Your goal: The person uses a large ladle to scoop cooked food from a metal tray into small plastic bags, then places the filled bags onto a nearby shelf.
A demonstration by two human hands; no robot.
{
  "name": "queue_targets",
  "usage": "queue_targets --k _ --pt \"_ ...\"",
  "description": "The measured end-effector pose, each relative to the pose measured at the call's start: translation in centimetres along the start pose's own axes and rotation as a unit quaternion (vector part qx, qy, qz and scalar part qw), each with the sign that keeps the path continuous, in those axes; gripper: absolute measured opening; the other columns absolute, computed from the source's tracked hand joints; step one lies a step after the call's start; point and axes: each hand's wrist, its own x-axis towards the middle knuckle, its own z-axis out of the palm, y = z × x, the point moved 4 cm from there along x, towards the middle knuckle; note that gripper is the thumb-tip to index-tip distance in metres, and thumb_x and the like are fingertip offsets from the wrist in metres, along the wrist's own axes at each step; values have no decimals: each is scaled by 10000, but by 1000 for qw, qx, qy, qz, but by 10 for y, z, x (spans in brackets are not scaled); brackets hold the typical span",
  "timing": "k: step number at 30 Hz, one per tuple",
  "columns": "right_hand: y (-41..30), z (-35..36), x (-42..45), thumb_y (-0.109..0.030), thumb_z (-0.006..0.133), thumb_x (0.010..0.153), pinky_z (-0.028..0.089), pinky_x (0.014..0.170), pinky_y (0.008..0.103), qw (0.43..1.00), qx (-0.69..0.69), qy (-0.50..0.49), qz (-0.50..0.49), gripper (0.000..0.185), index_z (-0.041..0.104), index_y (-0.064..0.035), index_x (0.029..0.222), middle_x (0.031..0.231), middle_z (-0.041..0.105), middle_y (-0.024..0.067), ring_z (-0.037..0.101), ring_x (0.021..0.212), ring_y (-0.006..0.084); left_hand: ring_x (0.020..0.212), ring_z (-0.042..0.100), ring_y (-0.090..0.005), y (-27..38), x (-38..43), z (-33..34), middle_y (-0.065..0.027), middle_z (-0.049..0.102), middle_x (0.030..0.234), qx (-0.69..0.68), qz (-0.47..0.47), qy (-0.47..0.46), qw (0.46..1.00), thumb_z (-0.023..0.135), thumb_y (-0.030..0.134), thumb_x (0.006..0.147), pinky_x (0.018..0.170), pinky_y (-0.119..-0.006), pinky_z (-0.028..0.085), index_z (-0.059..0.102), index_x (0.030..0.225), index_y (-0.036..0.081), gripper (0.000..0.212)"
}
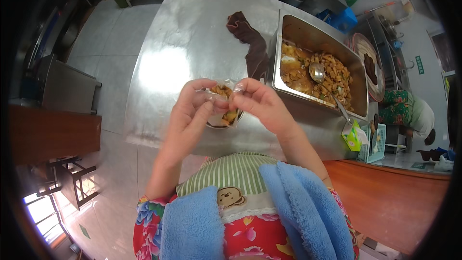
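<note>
My left hand (195, 112) and my right hand (258, 103) meet over a clear plastic bag (231, 117) and pinch its upper part. Cooked food in brown sauce shows through the film. Under the bag, the rim of a small round dish (219, 126) is partly visible, mostly covered by my hands. To the right stands a deep steel pan (276, 76) of cooked, diced food (334, 68), with a metal serving spoon (317, 72) lying in it, its handle over the near rim. A dark brown cloth sleeve (256, 48) lies beside the pan.
Everything stands on a steel table (202, 18). A green tissue pack (353, 137) is at its right corner, near a light-blue plastic basket (377, 144). Stacked round trays (368, 65) lie beyond the pan. Another person (420, 117) bends over at the far right.
</note>
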Motion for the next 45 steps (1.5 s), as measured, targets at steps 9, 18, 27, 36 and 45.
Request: queue_targets --k 9,18,27,36,45 --pt "55 10 11 -105 631 883 476 755 252 999 -9 -18 30 183 582 -30 1044 948 618 41 567 873 95 942 630 -236 18 -11 29 -127 666 1012 510 179 -20 841 507 -76 897 860 -345 480 572 1233 16 354" --pt "19 15 4 -274 585 923 407 625 230 984 -125 -53 112 225 630 -61 867 800 583 -21 496 713 60 848 645 -192 -58 -18 -49 -138 670 969 447 49 228 863 525 76 960 734 -305 518 561 1237 7 288" --pt "4 21 11 -208 587 913 397 563 248 930 -325 -121 118 214 629 -25 811 682 551 -1 486 630 70 633 618 -114 -154 -36 -79 -79 637 739 132 -144 130 972 600 132 925 574 -256 489 577 897 -10 146" --pt "-28 32 -5 -194 558 975 317 546 225 997 -10 -25 70 225 594 2 871 651 436 -36 336 550 60 592 557 -80 -139 -40 -90 -11 591 663 63 -194 106 973 589 138 906 551 -219 416 586 843 34 122" --pt "-64 26 -38 -183 591 950 330 549 211 990 131 -18 -48 194 591 8 979 648 466 -31 409 568 52 657 576 -103 -150 -33 -92 -28 581 707 109 -167 46 979 583 138 923 591 -246 483 578 844 17 144"
